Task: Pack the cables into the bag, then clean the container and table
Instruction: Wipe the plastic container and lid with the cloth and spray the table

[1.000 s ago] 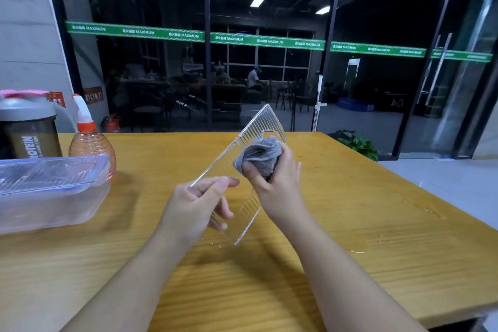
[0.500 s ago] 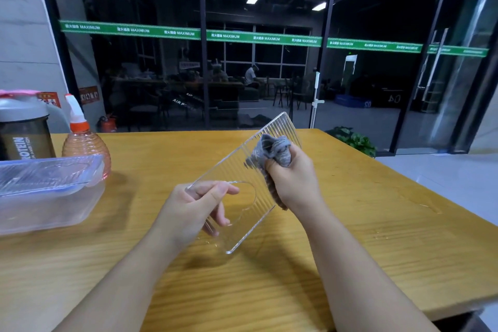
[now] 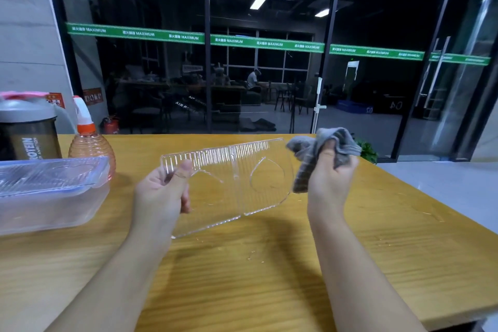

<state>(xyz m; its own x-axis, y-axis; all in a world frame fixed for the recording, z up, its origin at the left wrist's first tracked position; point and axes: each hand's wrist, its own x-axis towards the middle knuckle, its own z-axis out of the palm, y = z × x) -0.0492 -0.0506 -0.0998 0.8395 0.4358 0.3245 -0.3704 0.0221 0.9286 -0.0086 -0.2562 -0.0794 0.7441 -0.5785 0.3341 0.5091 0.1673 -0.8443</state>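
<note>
Two hands hold a clear lid and a grey cloth above the wooden desk.

Nearest, a few water drops (image 3: 252,255) lie on the desk (image 3: 269,291). Above it, the left hand (image 3: 161,194) has its fingers closed on the left end of the clear ribbed lid (image 3: 231,183), held off the desk; the right hand (image 3: 330,183) has its fingers bunched around the grey cloth (image 3: 318,151), at the lid's right edge. Farther left sit the clear container (image 3: 51,197), an orange spray bottle (image 3: 90,143) and a dark shaker bottle (image 3: 28,135).
</note>
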